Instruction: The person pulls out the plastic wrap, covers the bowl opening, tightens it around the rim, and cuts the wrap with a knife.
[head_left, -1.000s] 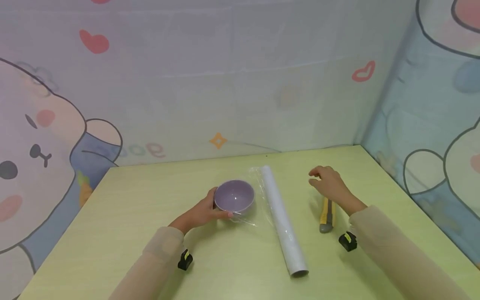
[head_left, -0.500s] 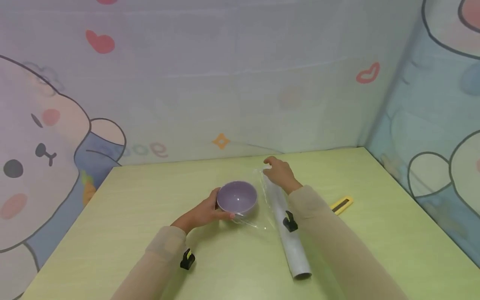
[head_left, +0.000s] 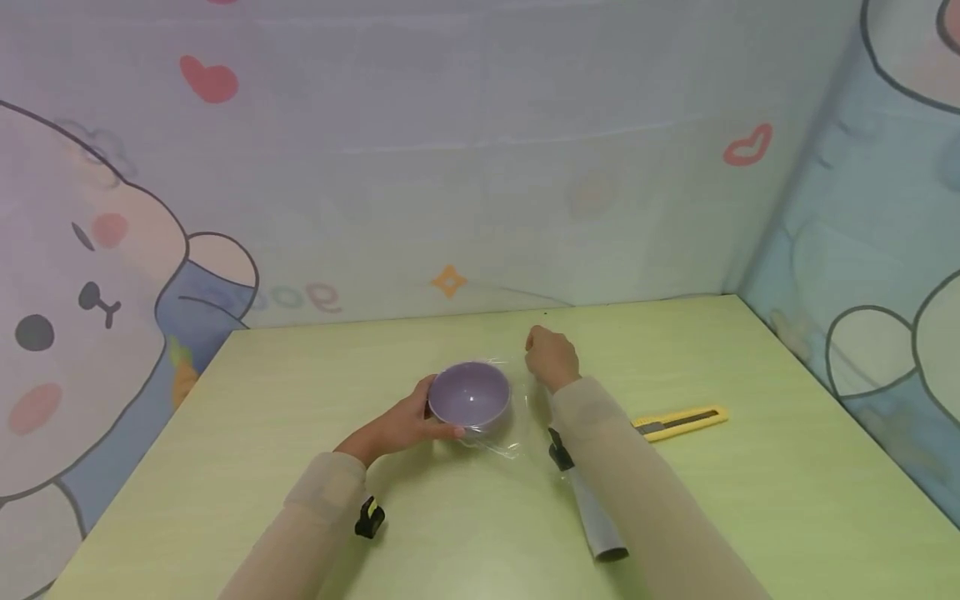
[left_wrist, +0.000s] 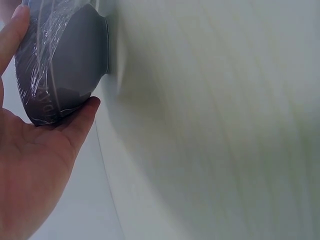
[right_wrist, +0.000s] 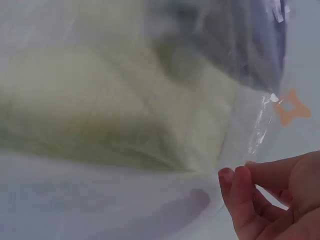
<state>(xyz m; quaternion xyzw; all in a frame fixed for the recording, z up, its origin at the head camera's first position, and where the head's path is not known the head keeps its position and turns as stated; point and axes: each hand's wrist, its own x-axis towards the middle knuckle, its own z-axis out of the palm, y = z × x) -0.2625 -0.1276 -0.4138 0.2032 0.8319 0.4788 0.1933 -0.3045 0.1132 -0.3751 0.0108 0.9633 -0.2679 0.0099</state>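
Note:
A purple bowl [head_left: 469, 395] sits slightly tilted near the middle of the table. My left hand [head_left: 408, 422] holds its left side, thumb in front and fingers behind. Clear plastic wrap [left_wrist: 55, 42] lies over the bowl, wrinkled and shiny in the left wrist view. To the bowl's right, my right hand [head_left: 552, 358] pinches an edge of the wrap between thumb and fingertips; in the right wrist view the sheet stretches from those fingers [right_wrist: 243, 175] towards the bowl [right_wrist: 240, 40]. The roll of plastic wrap [head_left: 600, 525] lies beneath my right forearm, mostly hidden.
A yellow utility knife [head_left: 686, 419] lies right of the roll, its left end hidden by my sleeve. The pale green-yellow table [head_left: 300, 367] ends at a printed cloth backdrop [head_left: 375, 208] behind and on the right.
My right hand has moved left from above the utility knife and now pinches the wrap. The knife has turned from lengthwise to nearly crosswise. My left hand still holds the bowl.

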